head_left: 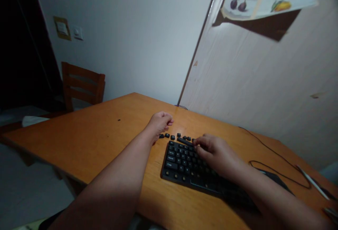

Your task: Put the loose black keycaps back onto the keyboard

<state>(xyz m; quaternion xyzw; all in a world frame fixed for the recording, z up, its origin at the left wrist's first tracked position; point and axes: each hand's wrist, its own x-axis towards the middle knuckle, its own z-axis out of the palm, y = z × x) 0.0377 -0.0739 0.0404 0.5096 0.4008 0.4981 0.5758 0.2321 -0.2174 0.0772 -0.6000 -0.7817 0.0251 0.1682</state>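
A black keyboard (182, 163) lies on the wooden table, its front row showing bare key mounts where caps are off. Behind its far edge sits a long black space bar cap (185, 141), with several small loose keycaps (172, 137) in a rough line. My right hand (215, 152) is over the keyboard's far edge, thumb and fingers pinched close to the right end of the space bar cap; what is between them is hidden. Beyond the keycaps, my left hand (161, 121) is closed with fingers curled, and whatever it may hold cannot be seen.
The wooden table (105, 145) runs against the wall. A thin black cable (264, 144) loops at the right, near a white pen-like stick (314, 182). At the left stands a wooden chair (83, 84). A tiny dark bit (119, 120) lies on the tabletop.
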